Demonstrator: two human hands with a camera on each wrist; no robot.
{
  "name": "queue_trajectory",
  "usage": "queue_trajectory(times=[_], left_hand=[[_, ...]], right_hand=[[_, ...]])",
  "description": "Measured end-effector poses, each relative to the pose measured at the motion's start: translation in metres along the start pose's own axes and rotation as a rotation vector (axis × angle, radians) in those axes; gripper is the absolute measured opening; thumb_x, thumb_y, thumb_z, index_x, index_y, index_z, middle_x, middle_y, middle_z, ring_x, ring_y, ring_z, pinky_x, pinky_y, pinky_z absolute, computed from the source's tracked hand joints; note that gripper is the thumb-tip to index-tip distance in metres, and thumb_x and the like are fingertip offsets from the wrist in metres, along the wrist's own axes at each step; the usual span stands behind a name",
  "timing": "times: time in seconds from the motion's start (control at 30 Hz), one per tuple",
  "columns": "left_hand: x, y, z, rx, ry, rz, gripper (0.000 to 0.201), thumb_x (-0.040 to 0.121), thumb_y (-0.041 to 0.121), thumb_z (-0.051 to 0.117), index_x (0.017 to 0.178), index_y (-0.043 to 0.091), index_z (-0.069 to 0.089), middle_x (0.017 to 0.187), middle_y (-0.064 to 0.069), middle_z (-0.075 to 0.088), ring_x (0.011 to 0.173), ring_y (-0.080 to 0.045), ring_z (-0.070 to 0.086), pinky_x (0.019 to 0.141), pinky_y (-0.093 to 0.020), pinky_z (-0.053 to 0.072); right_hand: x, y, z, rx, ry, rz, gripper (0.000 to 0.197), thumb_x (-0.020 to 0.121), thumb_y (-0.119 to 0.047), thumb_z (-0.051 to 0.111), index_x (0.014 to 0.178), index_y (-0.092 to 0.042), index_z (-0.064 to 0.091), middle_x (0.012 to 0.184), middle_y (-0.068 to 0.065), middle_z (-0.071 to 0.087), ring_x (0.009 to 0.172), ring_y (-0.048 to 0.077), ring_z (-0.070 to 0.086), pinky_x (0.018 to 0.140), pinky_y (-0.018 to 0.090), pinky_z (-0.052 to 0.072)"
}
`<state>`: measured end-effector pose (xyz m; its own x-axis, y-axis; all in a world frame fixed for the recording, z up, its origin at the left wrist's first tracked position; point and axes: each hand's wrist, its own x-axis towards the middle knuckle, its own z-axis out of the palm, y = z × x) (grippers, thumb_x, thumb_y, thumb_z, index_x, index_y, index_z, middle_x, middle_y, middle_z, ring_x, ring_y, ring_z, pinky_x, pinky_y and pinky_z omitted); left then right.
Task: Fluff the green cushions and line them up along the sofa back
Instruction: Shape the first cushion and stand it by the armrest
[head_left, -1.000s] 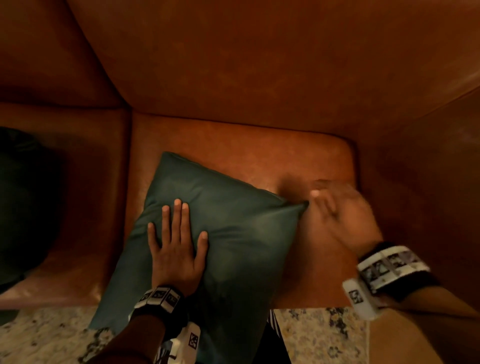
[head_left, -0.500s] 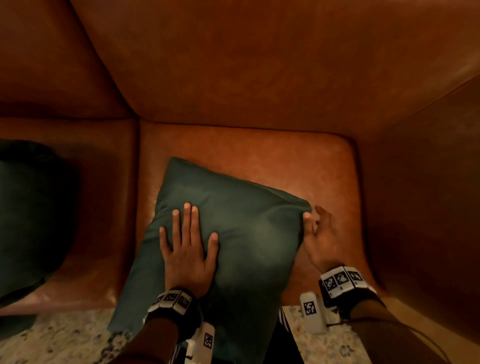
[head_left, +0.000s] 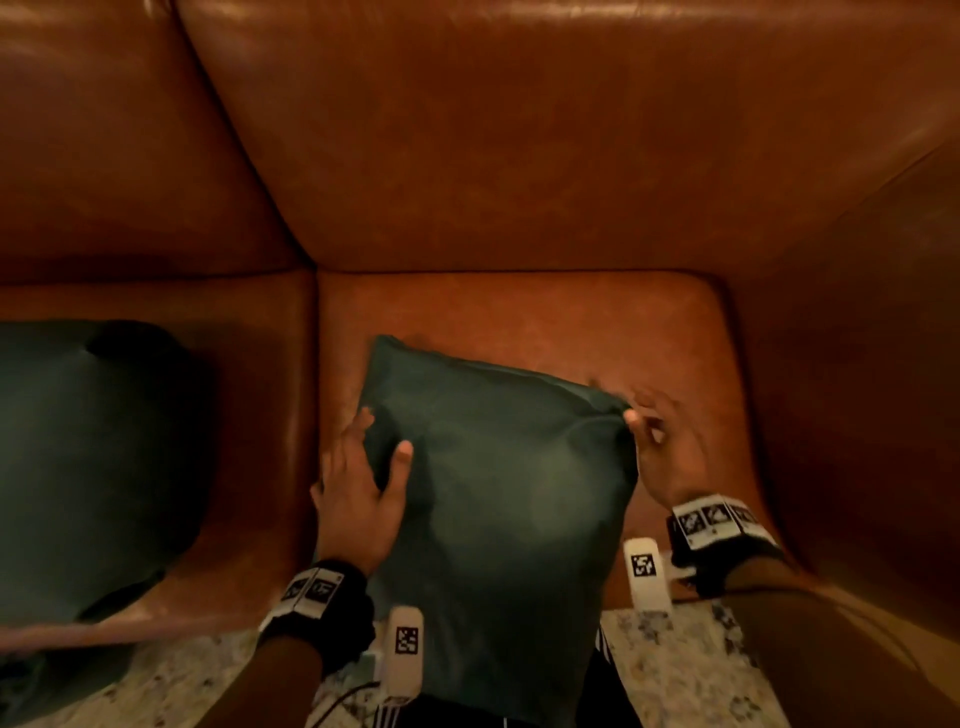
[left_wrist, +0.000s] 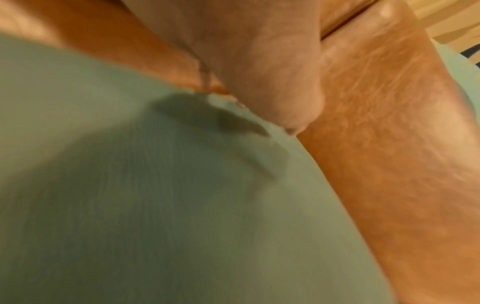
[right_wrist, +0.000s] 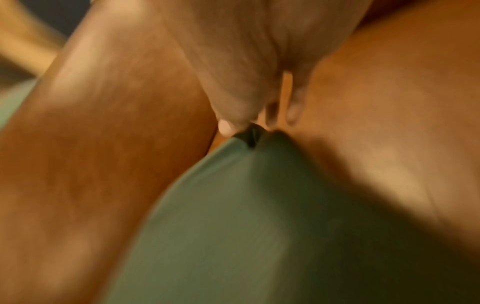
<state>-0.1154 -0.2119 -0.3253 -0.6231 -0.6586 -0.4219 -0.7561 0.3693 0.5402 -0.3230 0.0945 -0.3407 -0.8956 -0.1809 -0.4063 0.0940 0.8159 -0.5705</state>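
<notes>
A dark green cushion (head_left: 509, 493) lies flat on the right seat of the brown leather sofa, its near end hanging over the seat's front edge. My left hand (head_left: 382, 434) grips its left edge, thumb on top and fingers tucked round the side. In the left wrist view the thumb (left_wrist: 272, 82) presses into the green fabric (left_wrist: 155, 205). My right hand (head_left: 641, 415) holds the far right corner. The right wrist view shows that hand (right_wrist: 249, 121) pinching the corner tip of the cushion (right_wrist: 246, 226). A second green cushion (head_left: 88, 457) lies on the left seat.
The sofa back (head_left: 519, 156) rises behind the cushion, with bare seat leather (head_left: 519, 312) between them. The right armrest (head_left: 857, 364) stands close to my right hand. A speckled floor (head_left: 675, 670) shows below the sofa's front edge.
My left hand slid from lying flat on top of the cushion to gripping its left edge. My right hand closed on the far right corner.
</notes>
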Motion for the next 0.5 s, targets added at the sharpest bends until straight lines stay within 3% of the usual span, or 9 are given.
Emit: queue_trajectory(times=[0.03, 0.1, 0.17, 0.2, 0.27, 0.3, 0.4, 0.5], left_hand=[[0.002, -0.003, -0.001, 0.014, -0.003, -0.004, 0.074, 0.099, 0.066, 0.054, 0.16, 0.029, 0.039, 0.16, -0.003, 0.046, 0.15, -0.032, 0.037, 0.118, -0.066, 0.034], [0.003, -0.008, 0.0, 0.027, -0.009, -0.03, 0.082, 0.097, 0.064, 0.062, 0.16, 0.018, 0.039, 0.155, -0.014, 0.046, 0.146, -0.038, 0.038, 0.118, -0.061, 0.035], [0.002, -0.012, -0.001, -0.005, -0.025, -0.091, 0.088, 0.094, 0.065, 0.069, 0.16, 0.014, 0.04, 0.153, -0.018, 0.046, 0.147, -0.039, 0.039, 0.121, -0.056, 0.034], [0.002, -0.014, -0.002, -0.022, -0.042, -0.12, 0.09, 0.092, 0.067, 0.069, 0.159, 0.013, 0.04, 0.154, -0.018, 0.046, 0.148, -0.039, 0.039, 0.123, -0.054, 0.033], [0.003, -0.017, -0.003, -0.041, -0.083, -0.15, 0.092, 0.092, 0.069, 0.066, 0.159, 0.012, 0.041, 0.156, -0.019, 0.047, 0.148, -0.038, 0.04, 0.125, -0.052, 0.033], [0.004, -0.018, -0.003, -0.041, -0.093, -0.156, 0.092, 0.092, 0.072, 0.063, 0.159, 0.012, 0.041, 0.157, -0.02, 0.047, 0.149, -0.039, 0.04, 0.126, -0.052, 0.033], [0.009, -0.024, -0.001, -0.077, -0.111, -0.219, 0.097, 0.09, 0.084, 0.056, 0.159, 0.015, 0.044, 0.158, -0.018, 0.049, 0.148, -0.039, 0.044, 0.125, -0.054, 0.035], [0.012, -0.024, -0.005, -0.125, -0.11, -0.218, 0.083, 0.09, 0.083, 0.06, 0.148, 0.024, 0.059, 0.148, -0.009, 0.063, 0.138, -0.036, 0.057, 0.118, -0.048, 0.045]], right_hand=[[0.009, 0.004, -0.001, -0.054, -0.053, -0.062, 0.038, 0.104, -0.054, 0.054, 0.132, -0.033, 0.07, 0.136, 0.003, 0.068, 0.122, 0.02, 0.066, 0.108, 0.031, 0.048], [0.017, 0.002, -0.009, -0.11, -0.132, -0.153, 0.025, 0.106, -0.033, 0.061, 0.127, -0.03, 0.074, 0.127, -0.002, 0.071, 0.106, 0.007, 0.066, 0.097, 0.015, 0.047], [0.018, 0.001, -0.017, -0.123, -0.18, -0.229, 0.028, 0.106, -0.021, 0.062, 0.128, -0.036, 0.07, 0.123, -0.015, 0.068, 0.102, -0.01, 0.061, 0.094, 0.0, 0.04], [0.016, 0.004, -0.021, -0.11, -0.211, -0.247, 0.035, 0.105, -0.015, 0.064, 0.129, -0.041, 0.066, 0.123, -0.022, 0.065, 0.104, -0.013, 0.062, 0.098, 0.002, 0.042], [0.01, 0.016, -0.024, -0.082, -0.249, -0.181, 0.049, 0.101, -0.005, 0.067, 0.124, -0.048, 0.063, 0.125, -0.03, 0.061, 0.111, -0.007, 0.065, 0.105, 0.02, 0.052], [0.007, 0.02, -0.022, -0.077, -0.251, -0.147, 0.048, 0.1, -0.007, 0.07, 0.121, -0.05, 0.063, 0.125, -0.029, 0.063, 0.11, -0.002, 0.068, 0.102, 0.026, 0.056], [0.002, 0.017, -0.02, -0.206, -0.137, -0.173, 0.023, 0.098, -0.021, 0.075, 0.107, -0.041, 0.068, 0.114, -0.011, 0.072, 0.086, 0.008, 0.071, 0.08, 0.029, 0.057], [0.008, 0.007, -0.031, -0.331, 0.081, -0.229, 0.006, 0.101, -0.019, 0.068, 0.103, -0.022, 0.073, 0.1, 0.006, 0.075, 0.077, 0.024, 0.068, 0.071, 0.031, 0.048]])
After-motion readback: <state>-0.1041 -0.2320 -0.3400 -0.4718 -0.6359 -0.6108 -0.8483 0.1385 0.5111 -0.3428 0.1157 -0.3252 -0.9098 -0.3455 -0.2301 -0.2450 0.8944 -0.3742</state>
